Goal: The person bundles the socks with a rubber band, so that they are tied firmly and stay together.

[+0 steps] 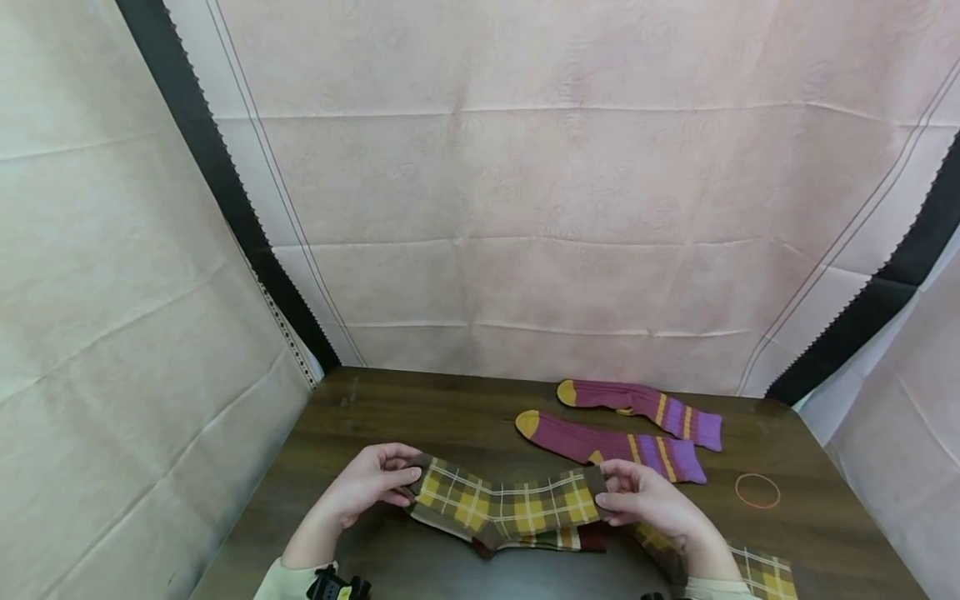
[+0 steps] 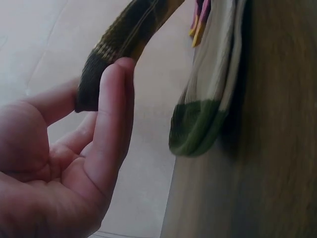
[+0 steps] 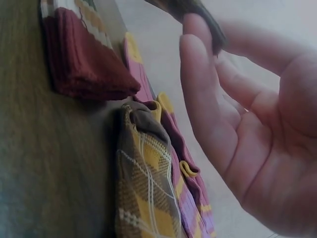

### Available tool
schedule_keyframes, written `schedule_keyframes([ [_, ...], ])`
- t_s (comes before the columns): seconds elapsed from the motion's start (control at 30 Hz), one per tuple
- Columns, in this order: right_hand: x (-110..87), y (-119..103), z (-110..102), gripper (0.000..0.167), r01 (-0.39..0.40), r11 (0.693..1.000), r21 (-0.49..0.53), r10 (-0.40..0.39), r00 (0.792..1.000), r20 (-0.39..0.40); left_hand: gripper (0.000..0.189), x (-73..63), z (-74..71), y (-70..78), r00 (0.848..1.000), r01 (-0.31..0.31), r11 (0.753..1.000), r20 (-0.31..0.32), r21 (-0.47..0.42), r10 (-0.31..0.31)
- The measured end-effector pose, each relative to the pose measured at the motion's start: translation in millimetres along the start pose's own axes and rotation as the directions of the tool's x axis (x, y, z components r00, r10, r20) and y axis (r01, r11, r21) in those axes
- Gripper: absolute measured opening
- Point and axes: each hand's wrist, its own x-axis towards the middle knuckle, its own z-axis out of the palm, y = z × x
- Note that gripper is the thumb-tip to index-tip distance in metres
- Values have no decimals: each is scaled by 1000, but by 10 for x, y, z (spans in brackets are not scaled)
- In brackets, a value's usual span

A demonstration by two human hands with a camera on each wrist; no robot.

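A yellow and brown plaid sock (image 1: pixel 525 506) is stretched sideways between both hands, above the table. My left hand (image 1: pixel 381 477) pinches its dark left end between thumb and fingers. At the opposite end, my right hand (image 1: pixel 641 500) pinches the dark brown edge. Below the held sock lie folded socks with a dark red end (image 3: pixel 89 64) and a green end (image 2: pixel 195 126), mostly hidden in the head view. The second plaid sock (image 1: pixel 765 573) lies on the table, partly covered by my right wrist.
Two maroon socks with yellow toes and purple striped cuffs, the nearer sock (image 1: pixel 577 437) and the farther sock (image 1: pixel 615 396), lie at the back right. A rubber band (image 1: pixel 757 492) rests on the brown table (image 1: pixel 420 408) to the right. Pale cloth walls (image 1: pixel 525 208) stand around the table.
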Motion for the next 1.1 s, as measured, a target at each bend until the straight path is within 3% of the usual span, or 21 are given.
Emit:
schedule_keyframes([
  [0.43,26,72,0,58,26,1000,-5,-26,995,95,49,1,-47,-41,1000,22,999,12,40,-22],
  [0.7,63,136,-9,56,18,1000,12,-19,995,100,40,28,-11,-115,1000,28,991,-15,130,-26],
  [1.1,100,193,-8,57,-22,1000,-8,23,995,95,34,41,-1,-140,997,60,986,-55,154,-52],
])
